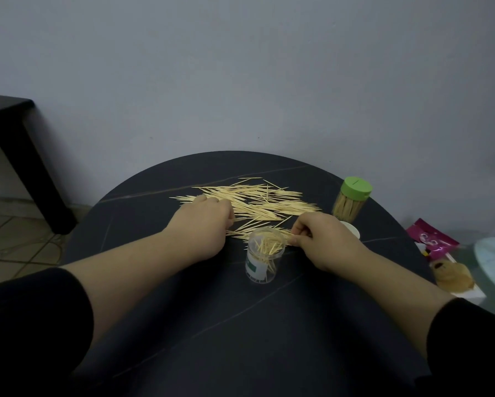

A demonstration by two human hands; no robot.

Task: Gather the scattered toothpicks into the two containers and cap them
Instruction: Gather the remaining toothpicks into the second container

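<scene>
At lower centre the open clear container (261, 257) stands partly filled. Beside its rim the right hand (323, 242) pinches a few sticks. The left hand (200, 227) curls over the scattered toothpicks (257, 202) (grasp hidden, cannot tell). Farther right stands the green-capped container (351, 203).

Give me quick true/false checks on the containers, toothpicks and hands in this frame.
1. The green-lidded container is capped. True.
2. The clear container is capped. False: its top is open, with toothpicks inside.
3. Every toothpick is already in a container. False: loose toothpicks lie across the table.
4. The right hand pinches loose toothpicks beside the clear container's rim. True.
5. The left hand holds the green lid. False: it is down on the loose toothpicks, apart from that lid.
</scene>
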